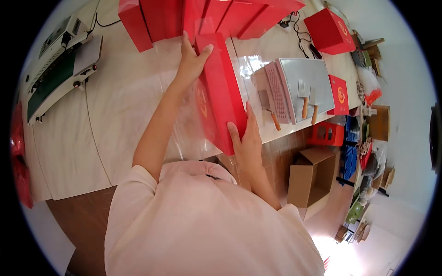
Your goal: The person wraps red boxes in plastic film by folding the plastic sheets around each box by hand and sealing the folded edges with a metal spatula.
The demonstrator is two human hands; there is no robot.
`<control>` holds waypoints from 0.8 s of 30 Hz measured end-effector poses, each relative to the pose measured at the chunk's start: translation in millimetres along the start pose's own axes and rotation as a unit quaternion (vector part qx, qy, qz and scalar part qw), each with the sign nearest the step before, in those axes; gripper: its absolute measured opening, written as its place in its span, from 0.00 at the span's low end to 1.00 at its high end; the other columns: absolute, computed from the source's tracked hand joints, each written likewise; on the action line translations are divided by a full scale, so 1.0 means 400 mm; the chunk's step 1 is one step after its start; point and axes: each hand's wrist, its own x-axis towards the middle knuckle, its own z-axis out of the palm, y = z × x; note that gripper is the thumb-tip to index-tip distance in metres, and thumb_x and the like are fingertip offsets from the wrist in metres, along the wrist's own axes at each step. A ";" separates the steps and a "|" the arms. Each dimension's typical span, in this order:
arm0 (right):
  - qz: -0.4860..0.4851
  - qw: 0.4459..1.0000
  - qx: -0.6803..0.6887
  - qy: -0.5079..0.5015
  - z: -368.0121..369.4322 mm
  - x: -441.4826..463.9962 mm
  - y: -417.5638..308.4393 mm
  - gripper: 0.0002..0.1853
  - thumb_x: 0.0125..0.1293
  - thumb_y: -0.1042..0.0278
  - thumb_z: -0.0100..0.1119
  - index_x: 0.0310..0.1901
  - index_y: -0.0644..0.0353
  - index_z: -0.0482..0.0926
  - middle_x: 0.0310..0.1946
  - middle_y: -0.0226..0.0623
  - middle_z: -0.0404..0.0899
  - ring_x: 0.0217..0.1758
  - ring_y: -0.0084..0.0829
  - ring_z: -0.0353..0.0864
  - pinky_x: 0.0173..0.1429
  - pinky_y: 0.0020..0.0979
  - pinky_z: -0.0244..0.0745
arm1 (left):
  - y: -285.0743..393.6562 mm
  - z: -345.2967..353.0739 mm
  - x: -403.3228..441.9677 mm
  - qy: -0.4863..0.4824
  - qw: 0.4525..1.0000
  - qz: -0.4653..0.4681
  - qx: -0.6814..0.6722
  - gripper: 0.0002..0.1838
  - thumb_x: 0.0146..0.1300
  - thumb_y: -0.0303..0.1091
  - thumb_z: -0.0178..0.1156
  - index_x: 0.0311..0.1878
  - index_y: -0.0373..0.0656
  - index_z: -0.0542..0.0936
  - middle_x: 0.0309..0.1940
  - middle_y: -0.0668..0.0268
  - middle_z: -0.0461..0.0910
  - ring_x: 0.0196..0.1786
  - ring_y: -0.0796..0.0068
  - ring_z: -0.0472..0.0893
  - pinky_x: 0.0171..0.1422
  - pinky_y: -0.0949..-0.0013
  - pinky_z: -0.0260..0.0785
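A long red gift box stands at the table's front edge, its narrow face up and a gold emblem on its left side. Clear plastic film shows around it. At the box's far end, my left hand has its thumb on the near edge and its fingers on the left side. My right hand grips the near right corner, thumb on top. Beyond the box, a row of red gift boxes stands close together, partly cut off by the frame's top edge.
A belt machine sits at left. To the right, wooden-handled scrapers lie on and beside a grey-topped block. Farther right are a red box and a flat red box. An open cardboard carton and red stool stand below.
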 end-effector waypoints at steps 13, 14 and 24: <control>-0.067 0.948 -0.308 -0.054 0.124 0.214 -0.102 0.48 0.57 0.51 0.66 0.74 0.58 0.51 0.64 0.61 0.57 0.55 0.55 0.69 0.51 0.48 0.73 | -0.035 0.038 0.010 0.021 1.000 0.022 0.001 0.53 0.64 0.49 0.62 0.75 0.32 0.37 0.70 0.43 0.51 0.71 0.53 0.58 0.74 0.59 0.53; -0.068 0.943 -0.324 -0.039 0.135 0.215 -0.094 0.48 0.56 0.52 0.66 0.74 0.56 0.51 0.62 0.60 0.58 0.54 0.54 0.70 0.48 0.47 0.73 | -0.034 0.031 0.004 0.027 0.999 0.014 0.016 0.53 0.65 0.49 0.61 0.75 0.31 0.37 0.68 0.46 0.54 0.68 0.58 0.62 0.72 0.61 0.55; -0.092 0.943 -0.320 -0.018 0.137 0.230 -0.058 0.49 0.56 0.55 0.65 0.76 0.46 0.49 0.50 0.60 0.64 0.51 0.54 0.69 0.53 0.47 0.70 | -0.123 -0.078 -0.158 0.027 0.975 -0.151 -0.160 0.46 0.68 0.60 0.51 0.74 0.33 0.50 0.74 0.46 0.49 0.77 0.57 0.50 0.78 0.60 0.46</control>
